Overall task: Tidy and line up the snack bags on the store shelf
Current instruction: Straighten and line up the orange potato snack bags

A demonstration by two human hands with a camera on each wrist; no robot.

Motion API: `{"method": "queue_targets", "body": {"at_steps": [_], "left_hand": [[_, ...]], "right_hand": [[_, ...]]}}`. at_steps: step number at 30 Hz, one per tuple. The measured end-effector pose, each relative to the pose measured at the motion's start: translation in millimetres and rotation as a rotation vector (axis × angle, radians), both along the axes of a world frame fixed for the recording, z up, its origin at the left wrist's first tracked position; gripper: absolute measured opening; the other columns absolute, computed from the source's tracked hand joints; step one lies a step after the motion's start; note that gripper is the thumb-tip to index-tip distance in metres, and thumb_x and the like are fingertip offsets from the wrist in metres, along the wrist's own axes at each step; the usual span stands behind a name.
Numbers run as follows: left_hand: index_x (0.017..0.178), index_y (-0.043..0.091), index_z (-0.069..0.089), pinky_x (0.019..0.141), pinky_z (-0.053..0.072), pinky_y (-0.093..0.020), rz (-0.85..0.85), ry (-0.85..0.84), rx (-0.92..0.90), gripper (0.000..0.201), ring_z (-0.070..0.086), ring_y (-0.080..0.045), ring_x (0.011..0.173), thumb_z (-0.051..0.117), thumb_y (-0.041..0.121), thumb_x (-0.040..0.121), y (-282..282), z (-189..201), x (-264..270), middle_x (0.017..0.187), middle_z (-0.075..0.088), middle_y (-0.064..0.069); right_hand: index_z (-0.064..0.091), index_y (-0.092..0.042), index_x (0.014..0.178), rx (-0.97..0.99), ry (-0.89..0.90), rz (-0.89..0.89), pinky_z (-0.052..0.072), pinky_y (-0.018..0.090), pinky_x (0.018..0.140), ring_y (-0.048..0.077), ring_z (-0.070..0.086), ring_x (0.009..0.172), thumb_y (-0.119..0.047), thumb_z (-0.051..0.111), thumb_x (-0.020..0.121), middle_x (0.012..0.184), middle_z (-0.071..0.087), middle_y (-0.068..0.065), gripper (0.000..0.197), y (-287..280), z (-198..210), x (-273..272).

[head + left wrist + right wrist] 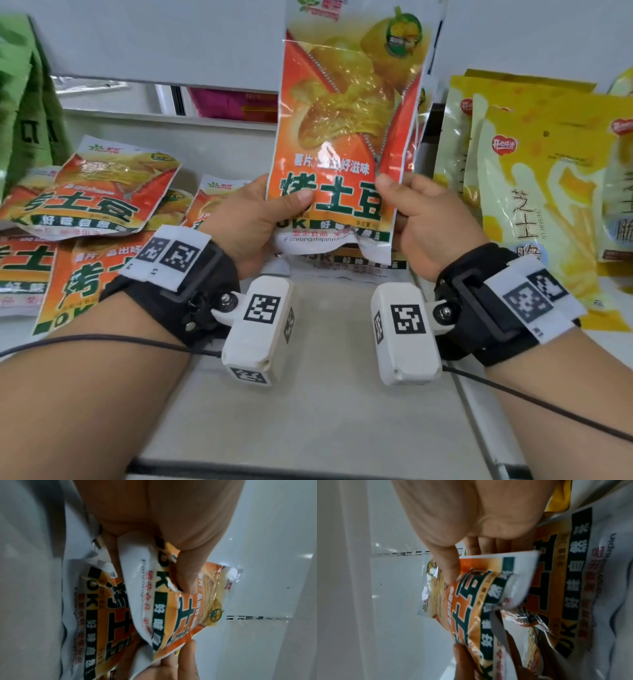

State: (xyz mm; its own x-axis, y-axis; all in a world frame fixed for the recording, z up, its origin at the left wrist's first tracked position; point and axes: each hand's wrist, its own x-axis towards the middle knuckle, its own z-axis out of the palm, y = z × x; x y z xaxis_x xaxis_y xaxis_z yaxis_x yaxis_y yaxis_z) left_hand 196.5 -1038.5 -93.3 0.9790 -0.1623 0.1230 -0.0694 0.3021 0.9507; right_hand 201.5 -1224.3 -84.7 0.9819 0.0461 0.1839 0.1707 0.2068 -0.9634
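Bare grey shelf (329, 342) runs down frame centre, between the crinkly orange bags (92, 192) heaped flat at left and the yellow bags (534, 192) standing at right. Glossy orange bag (346, 130) stands upright at top centre, left hand (253, 222) and right hand (421, 222) each pinching a bottom corner, thumbs in front.

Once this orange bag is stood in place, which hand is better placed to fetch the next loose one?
Probably the left hand: the loose orange bags lie flat on its side, while the right hand borders the upright yellow bags. Both now pinch the held bag.
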Motion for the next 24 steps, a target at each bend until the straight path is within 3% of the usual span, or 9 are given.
{"method": "queue_targets", "body": {"at_steps": [3,6,10,13,19,22,24], "left_hand": [[0.129,0.003,0.052,0.081,0.058,-0.040,0.050,-0.035,-0.012,0.059,0.069,-0.028,0.094,0.063,0.017,0.073,-1.5,0.3,-0.9,0.113,0.068,-0.017],[0.130,0.003,0.051,0.081,0.058,-0.040,0.077,-0.059,0.007,0.060,0.067,-0.031,0.100,0.062,0.020,0.073,-1.4,0.5,-3.0,0.117,0.066,-0.019],[0.115,0.006,0.060,0.066,0.059,-0.032,0.104,-0.074,0.065,0.048,0.071,-0.023,0.085,0.063,0.026,0.071,0.5,1.8,-3.0,0.105,0.071,-0.013],[0.105,0.009,0.064,0.061,0.058,-0.029,0.093,-0.074,0.064,0.039,0.072,-0.021,0.079,0.064,0.027,0.070,0.8,2.3,-2.9,0.098,0.074,-0.010],[0.121,0.003,0.058,0.080,0.058,-0.041,0.101,-0.092,0.091,0.057,0.069,-0.030,0.095,0.064,0.029,0.071,-1.0,1.3,-3.0,0.111,0.069,-0.017],[0.125,0.004,0.056,0.075,0.060,-0.037,0.128,-0.080,0.056,0.059,0.069,-0.028,0.095,0.064,0.028,0.071,1.4,2.2,-1.8,0.114,0.068,-0.017],[0.127,0.005,0.055,0.076,0.059,-0.037,0.168,-0.074,0.033,0.056,0.068,-0.030,0.098,0.063,0.026,0.075,4.1,3.3,-0.6,0.115,0.068,-0.016]], "right_hand": [[0.061,-0.010,0.110,-0.141,0.086,0.185,0.055,0.026,0.059,0.014,0.068,0.067,-0.008,0.065,0.083,0.091,0.072,0.004,0.027,2.8,-2.1,-4.6],[0.060,-0.011,0.105,-0.228,0.094,0.226,0.050,0.020,0.048,0.009,0.061,0.053,0.000,0.066,0.081,0.080,0.069,0.004,0.027,3.0,-2.0,-5.9],[0.055,-0.012,0.102,-0.423,-0.007,0.192,0.050,0.022,0.050,0.010,0.061,0.053,0.001,0.074,0.074,0.071,0.069,0.000,0.036,0.6,-0.5,-7.5],[0.056,-0.015,0.099,-0.540,-0.060,0.129,0.050,0.022,0.048,0.011,0.064,0.052,-0.003,0.078,0.070,0.070,0.071,-0.001,0.039,0.4,-1.1,-9.0],[0.059,-0.018,0.092,-0.537,-0.088,0.077,0.052,0.024,0.051,0.012,0.064,0.053,-0.005,0.079,0.070,0.072,0.072,-0.001,0.033,-1.6,-3.6,-6.6],[0.058,-0.021,0.096,-0.484,-0.103,0.083,0.054,0.022,0.053,0.011,0.065,0.057,-0.006,0.078,0.071,0.075,0.072,0.000,0.035,-0.2,-6.0,-4.4],[0.055,-0.025,0.100,-0.422,-0.115,0.032,0.056,0.025,0.064,0.010,0.069,0.069,-0.008,0.077,0.073,0.083,0.073,-0.002,0.039,0.1,-6.9,-2.1]]}}
